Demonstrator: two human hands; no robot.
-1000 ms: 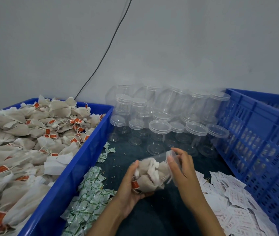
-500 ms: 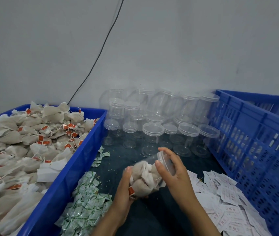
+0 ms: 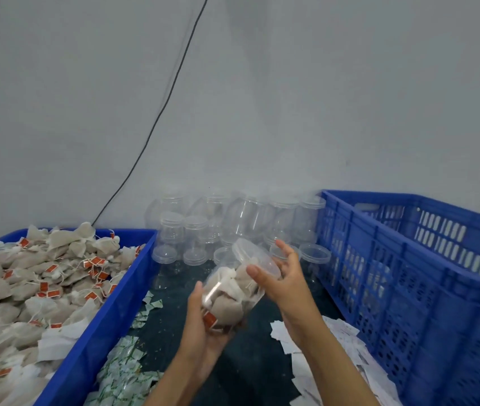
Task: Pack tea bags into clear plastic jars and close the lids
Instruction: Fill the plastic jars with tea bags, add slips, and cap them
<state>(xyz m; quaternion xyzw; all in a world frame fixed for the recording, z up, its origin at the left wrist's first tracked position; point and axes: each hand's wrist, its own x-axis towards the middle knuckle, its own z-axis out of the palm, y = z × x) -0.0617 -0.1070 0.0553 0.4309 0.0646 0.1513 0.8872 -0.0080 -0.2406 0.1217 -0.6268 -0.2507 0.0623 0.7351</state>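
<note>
A clear plastic jar (image 3: 230, 291) stuffed with beige tea bags lies tilted in mid-air, its mouth up and to the right. My left hand (image 3: 200, 332) cups its base from below, fingers curled round it. My right hand (image 3: 279, 276) holds the clear lid (image 3: 255, 254) at the jar's mouth, thumb on the near side and fingers spread behind. Whether the lid is fully seated cannot be told. Loose tea bags (image 3: 37, 282) with red tags fill the blue crate (image 3: 107, 323) on the left.
Several empty clear jars (image 3: 195, 238) with lids stand stacked against the grey wall behind my hands. A tall slatted blue crate (image 3: 408, 288) stands at the right. Green sachets (image 3: 124, 367) and white paper slips (image 3: 341, 347) litter the dark tabletop (image 3: 247, 364). A black cable (image 3: 157, 118) hangs down the wall.
Both hands have lifted the filled jar upward and tilted its mouth higher. My right hand has shifted on the lid, with the fingers now spread wider behind it.
</note>
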